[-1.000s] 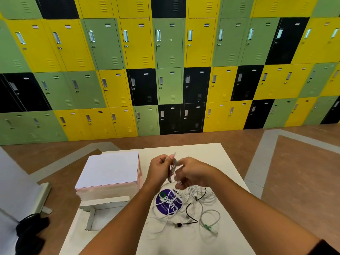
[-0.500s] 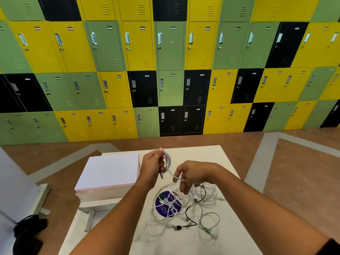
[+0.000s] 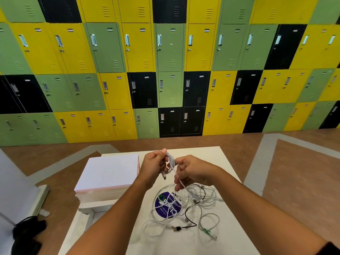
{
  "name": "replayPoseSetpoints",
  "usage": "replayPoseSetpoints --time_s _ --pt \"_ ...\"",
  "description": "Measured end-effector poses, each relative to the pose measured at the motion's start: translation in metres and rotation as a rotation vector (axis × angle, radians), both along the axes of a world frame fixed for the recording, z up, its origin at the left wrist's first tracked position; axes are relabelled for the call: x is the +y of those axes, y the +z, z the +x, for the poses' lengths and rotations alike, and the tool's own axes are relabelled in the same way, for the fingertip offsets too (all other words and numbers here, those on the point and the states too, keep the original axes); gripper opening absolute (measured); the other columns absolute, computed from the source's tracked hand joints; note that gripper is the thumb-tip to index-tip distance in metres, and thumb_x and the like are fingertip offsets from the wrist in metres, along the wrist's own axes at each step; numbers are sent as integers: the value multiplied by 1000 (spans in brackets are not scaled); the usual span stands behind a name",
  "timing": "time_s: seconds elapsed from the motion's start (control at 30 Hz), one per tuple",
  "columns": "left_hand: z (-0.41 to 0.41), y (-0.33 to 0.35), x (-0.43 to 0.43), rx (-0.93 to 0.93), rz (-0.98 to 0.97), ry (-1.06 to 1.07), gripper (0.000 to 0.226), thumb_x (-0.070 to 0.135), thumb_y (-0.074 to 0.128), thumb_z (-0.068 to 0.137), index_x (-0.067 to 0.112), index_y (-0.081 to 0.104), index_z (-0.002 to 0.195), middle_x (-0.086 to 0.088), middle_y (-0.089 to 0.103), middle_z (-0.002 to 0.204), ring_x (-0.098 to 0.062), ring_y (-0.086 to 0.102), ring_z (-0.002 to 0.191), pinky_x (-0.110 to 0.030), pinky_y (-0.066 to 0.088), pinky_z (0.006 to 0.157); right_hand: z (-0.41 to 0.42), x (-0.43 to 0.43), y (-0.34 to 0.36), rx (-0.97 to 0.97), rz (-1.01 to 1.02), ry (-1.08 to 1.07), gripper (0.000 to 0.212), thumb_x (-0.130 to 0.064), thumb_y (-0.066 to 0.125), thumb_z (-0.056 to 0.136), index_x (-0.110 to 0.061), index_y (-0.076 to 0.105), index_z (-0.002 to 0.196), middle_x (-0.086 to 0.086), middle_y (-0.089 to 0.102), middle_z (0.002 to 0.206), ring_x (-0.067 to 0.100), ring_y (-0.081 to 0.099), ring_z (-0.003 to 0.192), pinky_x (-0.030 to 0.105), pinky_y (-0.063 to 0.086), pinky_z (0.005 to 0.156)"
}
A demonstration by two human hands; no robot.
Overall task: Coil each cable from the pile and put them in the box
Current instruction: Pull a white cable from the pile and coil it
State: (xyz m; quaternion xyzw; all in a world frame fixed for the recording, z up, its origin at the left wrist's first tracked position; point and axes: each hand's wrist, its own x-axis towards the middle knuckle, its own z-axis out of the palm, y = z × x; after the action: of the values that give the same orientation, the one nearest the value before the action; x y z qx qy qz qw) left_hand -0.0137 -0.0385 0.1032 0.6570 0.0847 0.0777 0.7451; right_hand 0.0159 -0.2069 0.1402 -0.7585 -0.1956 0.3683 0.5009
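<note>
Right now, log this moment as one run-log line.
step: coiling | left hand: grips loops of white cable | right hand: pinches same cable's trailing strand | cable pile: near white box

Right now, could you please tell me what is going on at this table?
A person is coiling a white cable above the table. The left hand grips the gathered loops, and the right hand pinches the loose length running down into the tangled pile of cables. The white box sits left of the pile.
</note>
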Motion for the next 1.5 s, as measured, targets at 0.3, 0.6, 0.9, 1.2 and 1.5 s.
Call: replayPoseSetpoints --time_s 0.3,0.6,0.9,1.2,1.5 --pt "4 9 -12 31 -249 92 36 25 46 106 4 55 79 4 41 45 -8 38 40 -24 37 47 0 15 -11 -248 1 -262 19 -9 52 96 -13 70 97 3 44 68 13 37 57 26 30 48" --pt "6 10 -9 47 -480 -29 34 21 44 107 4 58 80 -4 47 59 -11 48 52 -28 53 64 9 13 -18 -475 52 -326 27 -36 57 94 -18 76 84 14 65 73 15 51 70 41 46 70" --pt "0 2 4 105 -102 -118 33 24 44 107 1 68 110 -6 69 75 -22 68 79 -45 54 88 13 2 -8 -576 -71 -336 23 -24 59 98 -15 78 89 0 59 63 1 40 42 24 32 51" --pt "5 9 3 156 1 -95 32 2 38 102 4 70 106 -8 62 75 -18 61 67 -35 52 68 13 2 -9 -624 -200 -252 24 -25 58 98 -16 77 89 -1 54 59 7 38 46 21 31 46" --pt "7 -2 -4 -21 345 -57 29 23 52 104 8 62 83 -3 56 61 -12 45 53 -30 43 53 11 0 -9 -591 -123 -151 27 -30 58 100 -15 78 90 -4 42 55 4 32 43 27 27 52"
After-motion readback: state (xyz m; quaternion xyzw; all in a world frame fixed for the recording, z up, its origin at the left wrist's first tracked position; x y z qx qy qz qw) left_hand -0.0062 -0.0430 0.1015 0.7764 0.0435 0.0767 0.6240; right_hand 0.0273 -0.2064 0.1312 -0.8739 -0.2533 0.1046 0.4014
